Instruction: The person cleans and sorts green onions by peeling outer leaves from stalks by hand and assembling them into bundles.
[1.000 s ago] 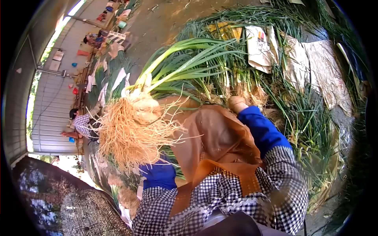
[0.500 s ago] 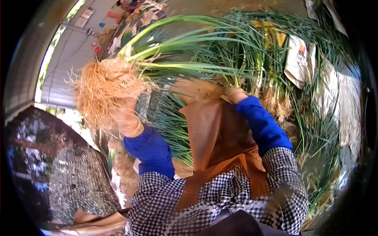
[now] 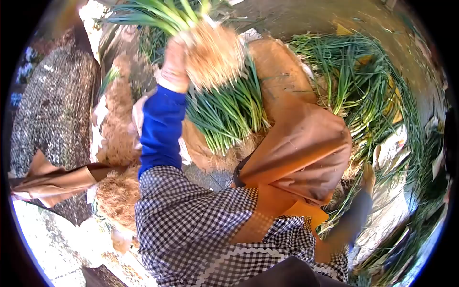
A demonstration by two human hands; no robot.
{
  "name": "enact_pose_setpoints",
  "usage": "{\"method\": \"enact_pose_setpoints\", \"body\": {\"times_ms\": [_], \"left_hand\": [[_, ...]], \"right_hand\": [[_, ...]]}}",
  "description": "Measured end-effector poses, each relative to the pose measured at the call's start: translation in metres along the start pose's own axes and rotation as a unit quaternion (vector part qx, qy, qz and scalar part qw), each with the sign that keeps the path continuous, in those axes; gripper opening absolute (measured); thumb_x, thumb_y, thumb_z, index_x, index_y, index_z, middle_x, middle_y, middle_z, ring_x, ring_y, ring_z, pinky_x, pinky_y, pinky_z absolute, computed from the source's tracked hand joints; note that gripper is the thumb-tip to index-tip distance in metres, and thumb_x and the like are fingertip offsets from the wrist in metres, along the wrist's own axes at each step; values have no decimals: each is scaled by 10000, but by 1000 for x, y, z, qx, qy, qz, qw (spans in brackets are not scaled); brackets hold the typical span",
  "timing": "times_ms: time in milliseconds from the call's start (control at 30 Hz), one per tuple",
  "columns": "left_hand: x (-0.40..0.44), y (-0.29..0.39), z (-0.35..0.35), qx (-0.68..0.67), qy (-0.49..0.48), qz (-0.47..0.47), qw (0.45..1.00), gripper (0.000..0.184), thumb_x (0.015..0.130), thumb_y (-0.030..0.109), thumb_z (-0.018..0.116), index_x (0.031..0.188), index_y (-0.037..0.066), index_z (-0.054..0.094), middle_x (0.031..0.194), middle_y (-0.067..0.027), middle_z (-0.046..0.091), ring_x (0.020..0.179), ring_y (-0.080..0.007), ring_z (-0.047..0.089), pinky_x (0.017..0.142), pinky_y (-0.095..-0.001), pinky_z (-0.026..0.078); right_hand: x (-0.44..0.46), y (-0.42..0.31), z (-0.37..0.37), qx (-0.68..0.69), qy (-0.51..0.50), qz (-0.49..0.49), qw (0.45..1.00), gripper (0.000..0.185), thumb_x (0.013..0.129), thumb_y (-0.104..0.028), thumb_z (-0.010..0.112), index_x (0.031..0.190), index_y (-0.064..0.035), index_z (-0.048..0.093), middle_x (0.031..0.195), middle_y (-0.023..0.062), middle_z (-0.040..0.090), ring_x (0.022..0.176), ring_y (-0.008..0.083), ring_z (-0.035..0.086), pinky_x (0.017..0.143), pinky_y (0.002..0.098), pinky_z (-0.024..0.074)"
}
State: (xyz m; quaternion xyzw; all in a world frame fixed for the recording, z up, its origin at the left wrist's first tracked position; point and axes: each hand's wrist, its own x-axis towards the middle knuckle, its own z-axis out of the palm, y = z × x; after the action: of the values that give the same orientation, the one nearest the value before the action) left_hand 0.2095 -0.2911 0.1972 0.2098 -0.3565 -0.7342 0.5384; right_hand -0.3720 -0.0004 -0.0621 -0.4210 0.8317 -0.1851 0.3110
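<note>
My left hand (image 3: pixel 173 64) is closed round a bunch of spring onions (image 3: pixel 215 52), raised at arm's length in front of me. Its pale, bushy roots face me and its green leaves spread up and left. Behind and below it, a pile of spring onions (image 3: pixel 229 110) lies on brown sheeting, white stems pointing my way. On the right, what appears to be my right hand (image 3: pixel 368 177) hangs low beyond my apron-covered knee, beside another heap of spring onions (image 3: pixel 354 81). It is small and blurred, and its fingers do not show.
Brown apron cloth (image 3: pixel 301 148) covers my raised knee. Root clumps (image 3: pixel 117 196) line the left side, beside a loose brown cloth (image 3: pixel 62 179). Dark mesh netting (image 3: pixel 52 105) stands at the far left. Pale sacking (image 3: pixel 387 205) lies at the right among long leaves.
My view has swung left and down. My left hand keeps the root bunch, now with its leaves pointing up and left. My right arm has moved from the middle to low on the right.
</note>
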Motion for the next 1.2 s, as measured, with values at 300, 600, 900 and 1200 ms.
{"method": "enact_pose_setpoints", "body": {"times_ms": [300, 600, 900, 1200], "left_hand": [[-213, -190, -214, 186, 125, -274, 935, 242, 911, 199, 417, 1013, 48, 576, 986, -45, 585, 906, -153, 531, 822, -292, 433], [-240, -233, -270, 211, 288, -331, 873, 313, 832, 201, 502, 1053, -12, 562, 1030, -124, 580, 911, -239, 557, 781, -342, 442], [-115, -141, -53, 481, 280, 102, 824, 354, 797, -18, 528, 1149, -52, 504, 1152, -137, 532, 1066, -224, 511, 954, -306, 371], [-64, -285, 167, 305, -103, -157, 934, 316, 834, 161, 587, 1090, -20, 548, 1090, -92, 568, 985, -167, 549, 876, -255, 431]], "right_hand": [[-38, 27, -3, 74, -34, 188, 979, 459, 879, -404, 460, 1142, -40, 555, 1085, 168, 592, 983, 271, 561, 860, 346, 425], [34, -115, 38, 134, 85, -24, 987, 426, 834, -380, 553, 1090, -43, 596, 1034, 156, 623, 918, 258, 595, 831, 325, 446], [118, -203, 97, 13, 94, -8, 995, 339, 725, -360, 617, 902, -73, 647, 851, 180, 644, 823, 301, 631, 716, 376, 489], [-26, -151, -2, 552, -23, -28, 833, 279, 876, -223, 562, 1052, -15, 617, 863, 28, 624, 756, 116, 559, 703, 244, 445]]}}
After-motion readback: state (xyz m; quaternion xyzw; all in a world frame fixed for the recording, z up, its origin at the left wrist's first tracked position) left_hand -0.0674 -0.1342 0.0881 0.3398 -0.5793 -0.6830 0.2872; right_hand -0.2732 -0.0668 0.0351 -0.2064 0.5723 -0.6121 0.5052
